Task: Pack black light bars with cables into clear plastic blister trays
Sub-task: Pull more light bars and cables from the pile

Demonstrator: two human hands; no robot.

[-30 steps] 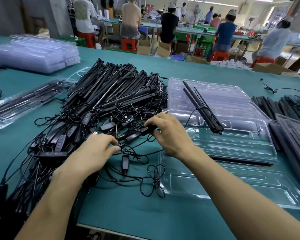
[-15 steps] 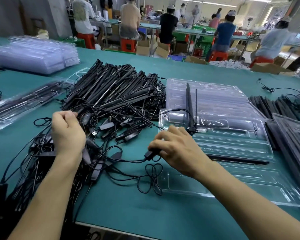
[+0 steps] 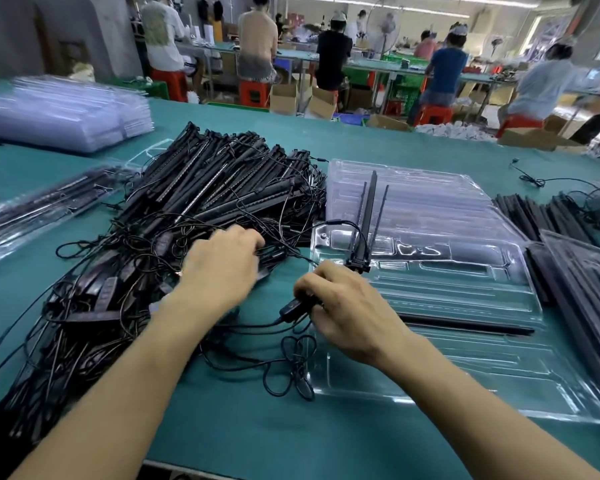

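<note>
Right hand (image 3: 347,317): clenched round a small black inline controller (image 3: 293,311) on one cable, low over the bench (image 3: 222,427), right at the near-left edge of the clear blister tray (image 3: 465,282).
Left hand (image 3: 222,268): over the cable tangle (image 3: 129,271), fingertips in among the wires at the foot of the heap. It is motion-blurred, so I cannot tell whether it pinches a strand or only presses.
Light bars in play (image 3: 369,216): a slim black set standing nearly upright on the tray, base end just beyond the right knuckles, with a cable arcing off to the left.
Flat bar (image 3: 465,328): lies crosswise on the tray, on its nearer part.
Supply heap (image 3: 222,188): black bars piled just left of the tray, leads spilling toward the viewer.
Step, as I read it: freeing this set's lead from the tangle so bars and cable can go into the tray together.
Doing it well: pin the neighbouring wires with the left hand and draw the controller toward the tray slowly — follow the strand, don't yank.
Watch for: the loose loops (image 3: 291,372) by the tray's corner could snag, and a sharp tug may topple the standing bars.
Seating: bars probably go in the long channels and the gathered cable in a pocket, but glare hides which pocket.
</note>
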